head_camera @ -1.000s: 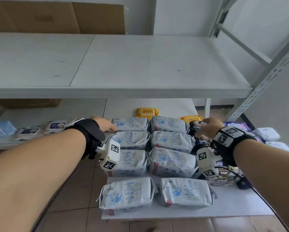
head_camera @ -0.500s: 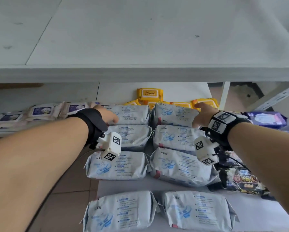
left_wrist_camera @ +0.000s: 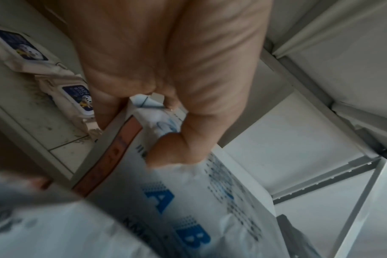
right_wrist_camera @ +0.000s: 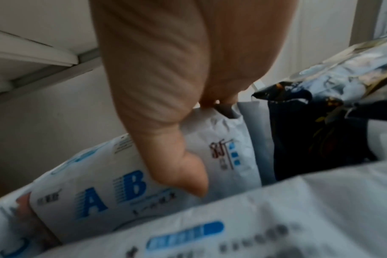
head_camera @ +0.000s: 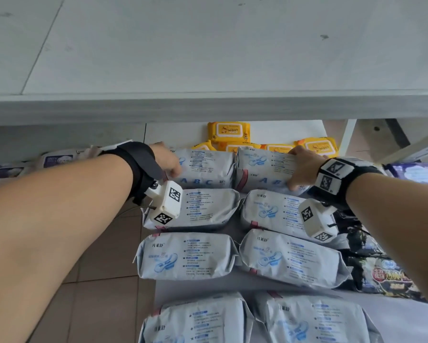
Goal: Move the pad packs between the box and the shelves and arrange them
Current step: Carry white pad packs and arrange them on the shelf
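Gripping back-row pad packs on lower shelf: left pack (head_camera: 205, 167) clasped by left hand (head_camera: 167, 162), right pack (head_camera: 265, 169) by right hand (head_camera: 304, 169). Risk: slippery wrap slides from grip, neighbouring rows disturbed.

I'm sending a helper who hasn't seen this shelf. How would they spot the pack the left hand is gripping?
On the low white shelf, find two columns of pale pad packs. It is the left column's rearmost pack, before the yellow wipes, tipped to show blue "ABC".

The left hand (left_wrist_camera: 166, 78) gripped the end of a white pad pack (left_wrist_camera: 166, 200) printed "AB", thumb on top; baby-wipe packs (left_wrist_camera: 77, 94) lay on the shelf (left_wrist_camera: 33, 108) beside.
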